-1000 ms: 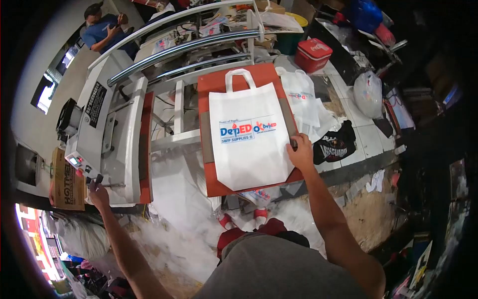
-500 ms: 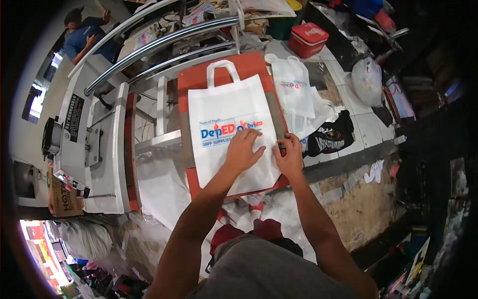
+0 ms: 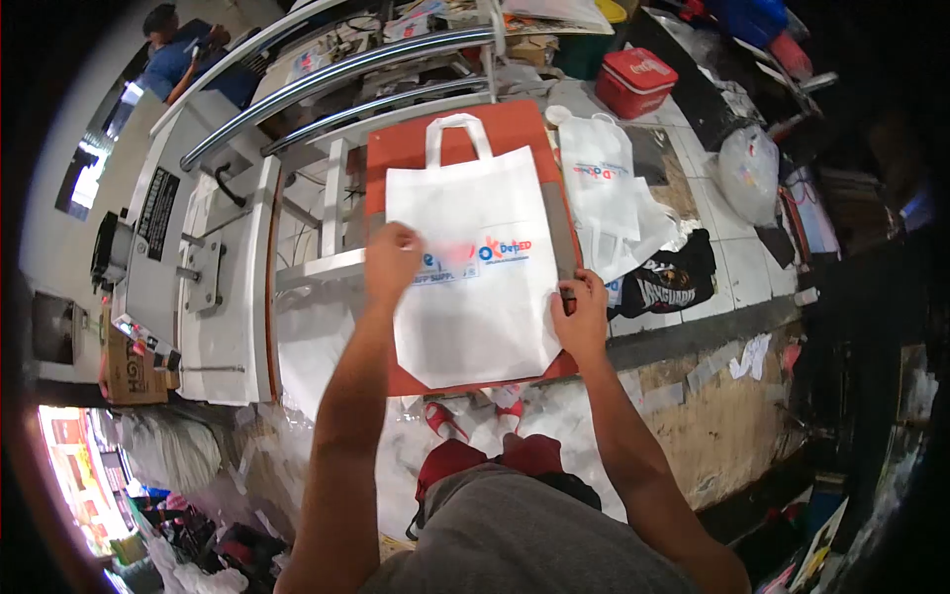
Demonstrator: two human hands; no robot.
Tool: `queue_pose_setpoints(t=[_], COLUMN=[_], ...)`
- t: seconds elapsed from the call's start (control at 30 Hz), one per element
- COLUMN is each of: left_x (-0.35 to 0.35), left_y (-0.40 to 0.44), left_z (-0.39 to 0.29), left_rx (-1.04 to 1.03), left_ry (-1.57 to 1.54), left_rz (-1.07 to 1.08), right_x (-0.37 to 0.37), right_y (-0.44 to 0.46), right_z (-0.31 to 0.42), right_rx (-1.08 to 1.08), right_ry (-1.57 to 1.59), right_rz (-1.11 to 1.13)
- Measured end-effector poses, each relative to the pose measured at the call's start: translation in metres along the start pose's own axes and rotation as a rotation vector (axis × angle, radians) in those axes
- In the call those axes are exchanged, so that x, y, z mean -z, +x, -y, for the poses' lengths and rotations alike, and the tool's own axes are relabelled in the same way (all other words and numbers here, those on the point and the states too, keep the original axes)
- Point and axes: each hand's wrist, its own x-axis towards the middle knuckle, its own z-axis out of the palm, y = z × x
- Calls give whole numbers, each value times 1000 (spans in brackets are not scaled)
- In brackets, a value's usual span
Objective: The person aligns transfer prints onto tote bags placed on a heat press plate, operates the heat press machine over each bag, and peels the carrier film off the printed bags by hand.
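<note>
A white tote bag (image 3: 475, 337) lies flat on a red-topped platen (image 3: 396, 148), its handle (image 3: 458, 127) toward the far end. Blue and red DepED print (image 3: 506, 249) crosses its middle. A reddish blur covers part of the lettering. My left hand (image 3: 393, 259) is above the bag's left edge, fingers curled in and slightly smeared. Whatever they may hold is not clear. My right hand (image 3: 584, 312) is at the bag's right edge with thumb and fingers closed on it. A small dark spot shows between the fingers.
A heat press (image 3: 223, 267) with metal bars stands left. To the right lie printed white bags (image 3: 597, 173), a black cloth (image 3: 673, 277) with white lettering, a red box (image 3: 636, 84) and a filled plastic bag (image 3: 749, 173). Another person (image 3: 183, 59) is at far left.
My left hand has swung left from the print to the bag's left edge, its spread fingers now curled. The right hand stays by the right edge. The whole view has shifted slightly.
</note>
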Motion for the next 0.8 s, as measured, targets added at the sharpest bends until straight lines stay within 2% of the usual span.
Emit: queue_pose_setpoints(t=[0.07,0.13,0.2,0.23,0.27,0.33,0.37,0.4,0.43,0.47,0.53,0.57,0.6,0.67,0.7,0.8], left_x=[52,105,143,156,161,165,163,154,150,146,127,123,121,115,119,144], left_y=[-9,-36,-87,-121,-158,-247,-295,-341,-382,-412,-494,-516,-535,-568,-579,-600], left_z=[43,103,134,151,169,194,199,201,182,159,158,142,125,121,116,119], left_rx=[185,222,319,364,409,396,406,577,580,719,844,918,992,932,938,967], left_ry=[151,271,345,363,380,444,514,450,451,452,409,337,263,223,90,5], left_rz=[-143,-193,-229,-247,-266,-242,-166,-101,-23,78,260,290,317,345,222,116], right_x=[1,-1,-2,2,8,16,20,24,22,12,-6,-26,-53,-117,-154,-254], right_y=[0,0,2,3,4,-1,-8,-22,-41,-64,-101,-122,-149,-185,-204,-237], right_z=[1,-3,-10,-3,4,22,42,66,84,92,130,138,141,138,132,137], right_rx=[-7,9,-30,-144,-134,132,148,35,-83,-34,37,79,95,17,82,223], right_ry=[3,23,50,189,196,-28,-17,157,324,373,511,467,469,350,345,195], right_rz=[1,-2,43,65,79,-73,-54,108,277,484,925,1093,1118,1289,1200,930])
